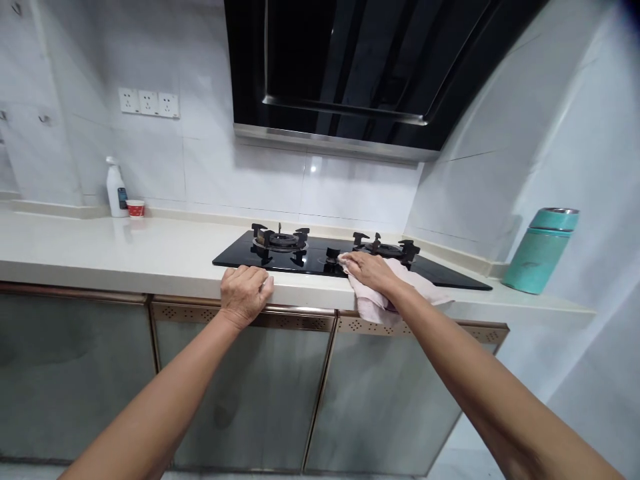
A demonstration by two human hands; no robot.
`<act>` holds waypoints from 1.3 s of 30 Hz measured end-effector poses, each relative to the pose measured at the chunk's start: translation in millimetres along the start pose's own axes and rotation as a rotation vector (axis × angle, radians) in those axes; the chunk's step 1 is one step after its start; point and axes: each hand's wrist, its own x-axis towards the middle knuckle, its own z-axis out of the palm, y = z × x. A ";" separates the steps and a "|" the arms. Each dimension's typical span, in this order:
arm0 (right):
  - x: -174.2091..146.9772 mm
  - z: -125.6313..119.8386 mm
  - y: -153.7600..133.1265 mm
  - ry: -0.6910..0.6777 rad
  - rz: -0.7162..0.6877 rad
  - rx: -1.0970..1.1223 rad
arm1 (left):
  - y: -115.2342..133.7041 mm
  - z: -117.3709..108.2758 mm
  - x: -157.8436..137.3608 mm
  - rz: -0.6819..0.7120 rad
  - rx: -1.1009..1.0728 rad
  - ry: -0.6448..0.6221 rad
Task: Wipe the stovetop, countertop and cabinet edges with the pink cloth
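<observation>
A black glass gas stove [320, 255] with two burners is set into the white counter. My right hand [369, 270] grips a pale pink cloth [375, 303] at the stove's front, close beside a black control knob [333, 255]. Part of the cloth spreads over the glass and part hangs over the counter's front edge. My left hand [246, 292] is curled closed on the counter edge, just in front of the left burner [281, 241]. Nothing shows in its fingers. Behind my right hand, the right burner [389, 250] is partly hidden.
A black range hood [330, 73] hangs low above the stove. On the right counter end stands a teal thermos [541, 252]. A white bottle [116, 190] and a small red-and-white cup [135, 208] stand at the back left. Cabinet doors [245, 393] line the front below.
</observation>
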 end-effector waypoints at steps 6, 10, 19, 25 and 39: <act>-12.9 -7.3 9.5 0.050 0.155 -0.018 | -3.1 -1.5 -0.5 0.030 0.011 -0.005; -22.3 -9.8 43.2 0.055 0.309 -0.149 | -2.6 0.5 -0.3 0.032 0.017 0.004; -30.0 -15.8 93.9 0.049 0.182 -0.079 | -0.4 4.9 2.0 -0.008 -0.002 0.053; -18.8 -14.6 84.1 -0.059 0.211 -0.253 | -0.5 5.6 3.4 0.038 0.040 0.114; -12.9 -11.8 65.4 -0.097 0.260 -0.250 | -0.3 8.6 4.3 0.034 0.046 0.149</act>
